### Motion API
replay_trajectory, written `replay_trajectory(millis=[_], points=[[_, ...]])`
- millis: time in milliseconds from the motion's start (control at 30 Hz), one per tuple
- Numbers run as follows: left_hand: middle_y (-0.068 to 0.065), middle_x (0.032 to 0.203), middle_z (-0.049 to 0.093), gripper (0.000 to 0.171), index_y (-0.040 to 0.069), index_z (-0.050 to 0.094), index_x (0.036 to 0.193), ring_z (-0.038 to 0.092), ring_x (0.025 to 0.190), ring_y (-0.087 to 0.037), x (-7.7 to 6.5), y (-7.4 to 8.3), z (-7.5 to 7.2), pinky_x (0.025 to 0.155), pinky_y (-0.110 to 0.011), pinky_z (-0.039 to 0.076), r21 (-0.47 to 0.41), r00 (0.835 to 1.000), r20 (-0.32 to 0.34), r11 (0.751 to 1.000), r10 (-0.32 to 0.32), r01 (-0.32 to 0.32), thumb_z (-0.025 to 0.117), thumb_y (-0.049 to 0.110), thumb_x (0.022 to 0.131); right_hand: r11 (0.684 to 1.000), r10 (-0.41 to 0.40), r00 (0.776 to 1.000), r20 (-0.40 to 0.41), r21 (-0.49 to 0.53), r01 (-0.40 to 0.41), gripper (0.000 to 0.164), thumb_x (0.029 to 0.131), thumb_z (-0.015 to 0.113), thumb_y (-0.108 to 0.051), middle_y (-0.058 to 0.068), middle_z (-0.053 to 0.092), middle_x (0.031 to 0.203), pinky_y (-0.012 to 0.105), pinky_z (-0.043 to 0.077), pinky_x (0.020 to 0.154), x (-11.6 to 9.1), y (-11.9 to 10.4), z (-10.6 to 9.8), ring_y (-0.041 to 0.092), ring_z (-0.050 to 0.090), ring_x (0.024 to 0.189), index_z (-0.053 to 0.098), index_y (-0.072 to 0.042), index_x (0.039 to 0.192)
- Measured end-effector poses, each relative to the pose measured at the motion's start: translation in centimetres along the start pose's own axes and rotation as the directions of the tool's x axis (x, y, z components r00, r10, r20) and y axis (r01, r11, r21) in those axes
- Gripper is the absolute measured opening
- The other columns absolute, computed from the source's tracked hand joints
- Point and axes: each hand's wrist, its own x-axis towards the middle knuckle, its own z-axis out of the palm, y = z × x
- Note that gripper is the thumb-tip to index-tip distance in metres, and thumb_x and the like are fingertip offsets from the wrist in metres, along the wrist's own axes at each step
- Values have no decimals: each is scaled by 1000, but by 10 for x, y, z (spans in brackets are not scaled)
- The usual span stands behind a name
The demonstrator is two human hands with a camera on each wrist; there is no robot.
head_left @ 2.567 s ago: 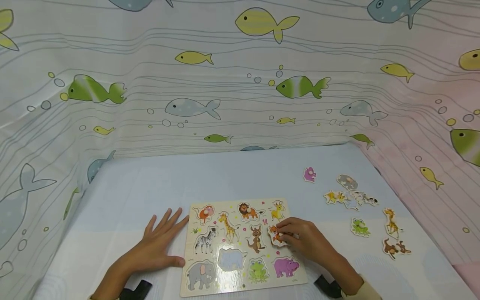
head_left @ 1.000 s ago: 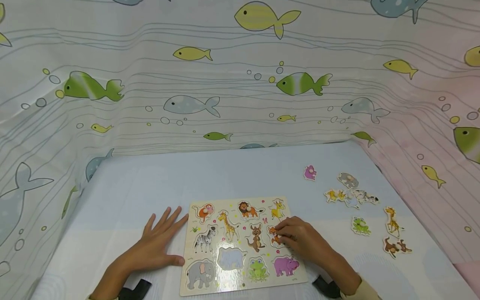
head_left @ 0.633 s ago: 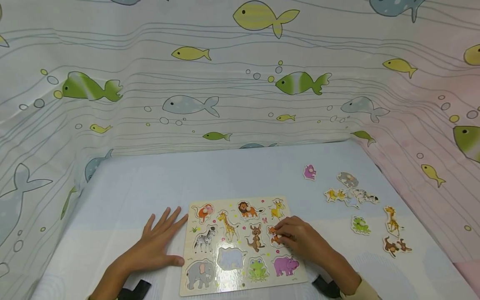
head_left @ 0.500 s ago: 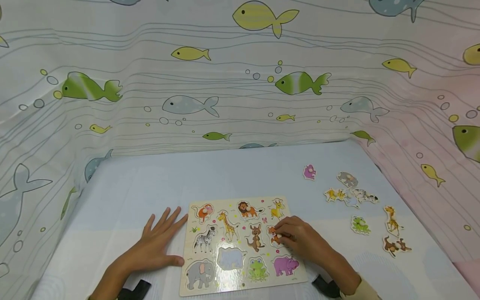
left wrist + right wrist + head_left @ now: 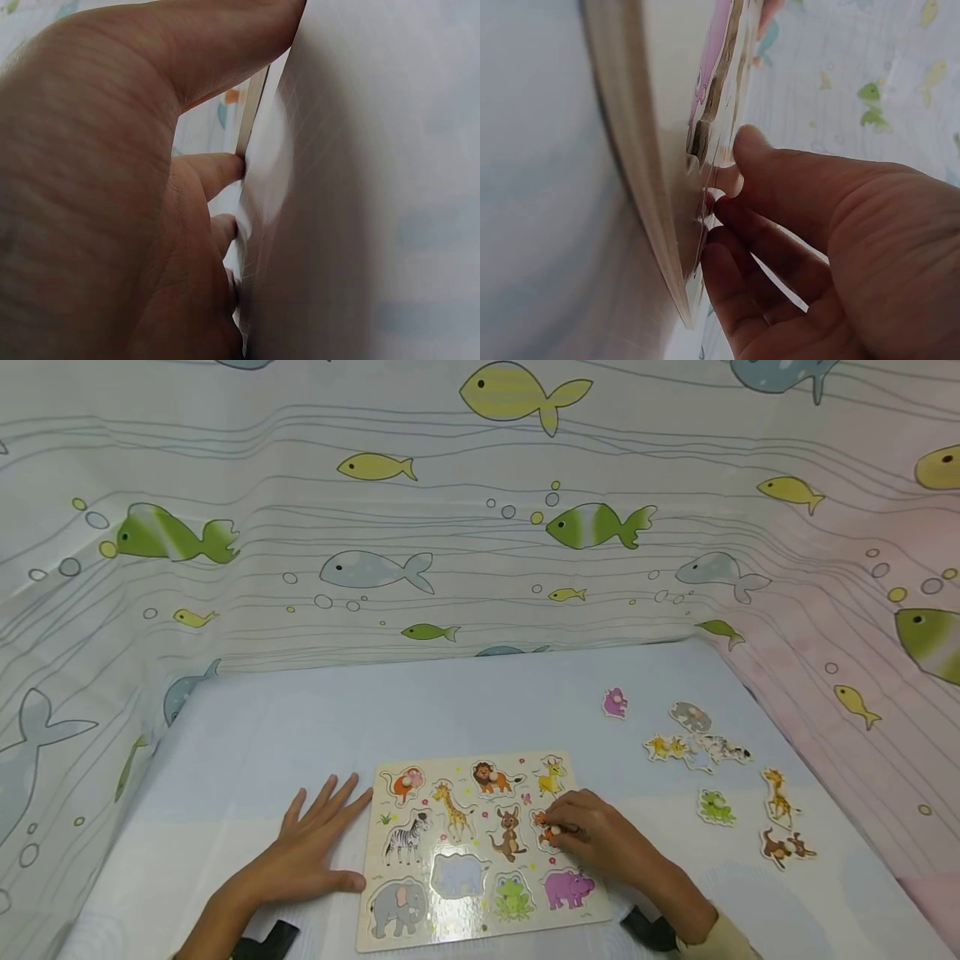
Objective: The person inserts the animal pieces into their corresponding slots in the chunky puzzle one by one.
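A wooden peg puzzle board [image 5: 480, 935] with animal pictures lies on the table. My right hand [image 5: 611, 843] is at its right side, thumb and fingertips at the knob [image 5: 729, 181] of an orange animal puzzle piece [image 5: 538, 833]. That piece sits in its recess and is partly hidden by the fingers. My left hand [image 5: 303, 852] rests on the table with fingers spread, its thumb and index finger at the board's left edge. A lion piece [image 5: 491, 779] and a monkey piece [image 5: 406, 785] with knobs lie in the board's top row.
Several loose pieces lie to the right: a purple hippo [image 5: 615, 702], an elephant [image 5: 691, 717], a zebra [image 5: 726, 749], a frog [image 5: 716, 807], a giraffe [image 5: 777, 797] and a brown kangaroo [image 5: 786, 847]. A fish-print cloth [image 5: 480, 527] hangs behind and beside the table.
The orange animal piece, earlier tilted over its recess, has settled into it. The right fingers have shifted slightly, showing more of its knob. My left hand keeps its place at the board.
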Motion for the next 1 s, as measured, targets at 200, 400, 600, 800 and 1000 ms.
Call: replay_trajectory(millis=[200, 400, 600, 800, 1000], points=[[-18, 166, 21, 115, 20, 32, 158, 12, 151, -50, -2, -1, 0, 118, -66, -6, -6, 1000, -1, 1000, -1, 1, 76, 71, 65, 994, 92, 995, 29, 50, -93, 24, 90, 75, -19, -10, 68, 114, 31, 57, 88, 4, -5, -4, 8, 62, 108, 72, -18, 114], [-18, 166, 21, 114, 21, 32, 158, 12, 152, -50, -2, -3, 1, 119, -65, -8, -1, 1000, -5, 1000, 1, -1, 76, 72, 65, 989, 91, 996, -24, 121, -87, 26, 91, 74, -16, -4, 69, 114, 33, 59, 87, 4, -8, -12, 15, 68, 104, 69, -14, 116], [-19, 165, 23, 113, 21, 33, 157, 13, 151, -50, -2, -2, 1, 119, -64, -8, -10, 1000, -13, 1000, 19, -20, 77, 70, 66, 992, 82, 989, -122, 103, -69, 27, 90, 73, -6, 1, 72, 110, 27, 59, 81, -2, -3, -33, 15, 69, 95, 70, -12, 116], [-19, 165, 24, 114, 21, 32, 157, 14, 151, -50, -3, -3, 2, 120, -60, -12, 2, 999, -20, 1000, 25, -25, 77, 70, 65, 981, 193, 957, -216, 29, -191, 25, 91, 73, -10, -2, 73, 110, 25, 59, 81, -18, 3, -62, 4, 68, 95, 71, -19, 115], [-18, 166, 22, 114, 22, 32, 158, 13, 152, -48, -2, -4, 2, 121, -57, -15, 14, 1000, -15, 1000, 14, -14, 75, 73, 65, 952, 283, 913, -295, -28, -304, 23, 93, 70, -10, -3, 73, 108, 7, 50, 84, -43, 17, -84, -7, 63, 96, 71, -19, 115]])
